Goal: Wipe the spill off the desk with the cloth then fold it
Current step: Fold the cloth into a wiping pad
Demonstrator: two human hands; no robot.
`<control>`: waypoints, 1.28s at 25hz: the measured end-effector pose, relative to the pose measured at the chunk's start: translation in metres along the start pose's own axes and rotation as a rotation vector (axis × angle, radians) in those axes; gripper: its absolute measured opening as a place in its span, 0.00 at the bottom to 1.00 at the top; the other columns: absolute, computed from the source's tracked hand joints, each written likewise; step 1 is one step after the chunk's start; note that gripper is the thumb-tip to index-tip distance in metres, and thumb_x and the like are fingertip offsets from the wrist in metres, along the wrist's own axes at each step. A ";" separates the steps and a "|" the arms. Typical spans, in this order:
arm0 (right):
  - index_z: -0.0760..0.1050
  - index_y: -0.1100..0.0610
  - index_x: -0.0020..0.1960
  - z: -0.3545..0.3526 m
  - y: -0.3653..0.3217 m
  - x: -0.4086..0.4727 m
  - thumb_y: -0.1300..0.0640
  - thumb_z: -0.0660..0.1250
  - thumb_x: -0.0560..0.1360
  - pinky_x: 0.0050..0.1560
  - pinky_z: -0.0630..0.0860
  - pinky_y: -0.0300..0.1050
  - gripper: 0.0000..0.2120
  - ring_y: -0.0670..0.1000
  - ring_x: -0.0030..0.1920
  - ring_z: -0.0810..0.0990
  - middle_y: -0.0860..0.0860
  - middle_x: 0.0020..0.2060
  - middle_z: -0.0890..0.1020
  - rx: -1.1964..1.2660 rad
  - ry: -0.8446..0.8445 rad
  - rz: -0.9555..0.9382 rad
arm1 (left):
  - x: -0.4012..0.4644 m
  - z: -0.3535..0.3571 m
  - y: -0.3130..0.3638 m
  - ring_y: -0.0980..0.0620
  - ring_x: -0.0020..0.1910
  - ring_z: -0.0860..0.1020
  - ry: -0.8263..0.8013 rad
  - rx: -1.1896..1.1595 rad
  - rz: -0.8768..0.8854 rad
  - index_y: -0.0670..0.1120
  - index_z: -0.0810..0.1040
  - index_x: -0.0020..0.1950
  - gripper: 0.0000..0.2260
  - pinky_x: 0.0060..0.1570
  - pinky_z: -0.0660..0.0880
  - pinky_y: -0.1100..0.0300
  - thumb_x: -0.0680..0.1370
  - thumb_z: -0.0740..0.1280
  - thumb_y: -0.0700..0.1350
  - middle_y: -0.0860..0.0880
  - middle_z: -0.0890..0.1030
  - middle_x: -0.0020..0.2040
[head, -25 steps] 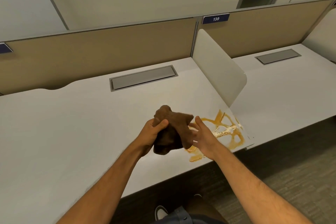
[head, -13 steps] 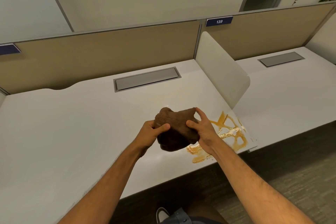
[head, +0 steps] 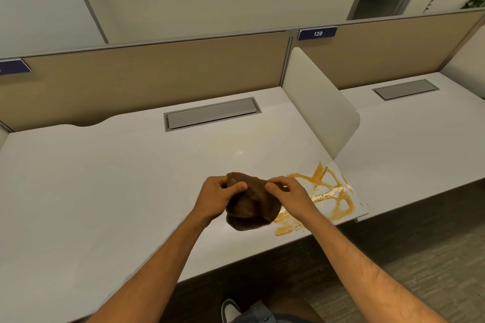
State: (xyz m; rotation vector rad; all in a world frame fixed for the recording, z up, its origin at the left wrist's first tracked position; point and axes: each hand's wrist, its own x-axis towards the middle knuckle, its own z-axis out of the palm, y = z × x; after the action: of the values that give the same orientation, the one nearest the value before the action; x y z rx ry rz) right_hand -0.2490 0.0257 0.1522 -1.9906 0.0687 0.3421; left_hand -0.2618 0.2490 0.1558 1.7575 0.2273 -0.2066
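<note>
The white desk carries an orange spill at its front right corner, beside the white divider panel. Above the desk, just left of the spill, the bunched brown cloth hangs between both hands: the left hand and right hand each pinch its top edge with curled fingers and thumb.

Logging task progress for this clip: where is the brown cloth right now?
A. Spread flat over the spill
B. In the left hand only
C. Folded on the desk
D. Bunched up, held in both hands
D: the brown cloth hangs bunched between the left hand and right hand, beside the unwiped spill.
</note>
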 end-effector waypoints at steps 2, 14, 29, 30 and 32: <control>0.73 0.41 0.67 0.003 0.001 -0.004 0.34 0.74 0.66 0.64 0.68 0.43 0.31 0.43 0.70 0.62 0.41 0.72 0.64 -0.158 -0.056 -0.046 | 0.001 0.004 0.000 0.52 0.47 0.87 -0.033 0.009 -0.009 0.50 0.87 0.49 0.07 0.40 0.82 0.65 0.77 0.75 0.52 0.52 0.88 0.44; 0.78 0.39 0.60 -0.014 0.022 -0.013 0.43 0.70 0.76 0.53 0.81 0.42 0.13 0.45 0.55 0.84 0.43 0.54 0.85 0.277 -0.155 -0.055 | -0.007 0.024 -0.015 0.49 0.62 0.84 -0.233 -0.342 -0.097 0.61 0.70 0.75 0.35 0.62 0.79 0.53 0.70 0.79 0.59 0.48 0.85 0.63; 0.32 0.32 0.77 0.022 0.051 -0.040 0.36 0.76 0.61 0.78 0.60 0.61 0.62 0.53 0.81 0.47 0.41 0.81 0.40 -0.261 -0.196 -0.025 | -0.014 0.070 -0.043 0.42 0.53 0.87 -0.196 -0.277 -0.252 0.42 0.82 0.64 0.13 0.48 0.84 0.52 0.79 0.73 0.43 0.42 0.87 0.55; 0.33 0.33 0.77 0.022 0.054 -0.039 0.36 0.77 0.60 0.78 0.60 0.61 0.63 0.54 0.81 0.47 0.41 0.81 0.42 -0.267 -0.179 -0.017 | -0.014 0.073 -0.043 0.42 0.53 0.87 -0.194 -0.282 -0.261 0.41 0.82 0.64 0.14 0.48 0.84 0.52 0.79 0.73 0.43 0.41 0.87 0.55; 0.36 0.36 0.79 0.018 0.062 -0.034 0.37 0.78 0.59 0.77 0.62 0.60 0.64 0.53 0.80 0.53 0.44 0.81 0.47 -0.250 -0.146 0.016 | -0.011 0.082 -0.045 0.41 0.54 0.87 -0.206 -0.293 -0.277 0.41 0.81 0.64 0.14 0.49 0.84 0.52 0.79 0.73 0.44 0.41 0.87 0.55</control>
State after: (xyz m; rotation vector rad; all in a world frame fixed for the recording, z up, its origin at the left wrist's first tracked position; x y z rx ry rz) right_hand -0.2978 0.0115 0.0992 -2.2059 -0.0530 0.5269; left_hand -0.2855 0.1765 0.0998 1.3989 0.3336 -0.5253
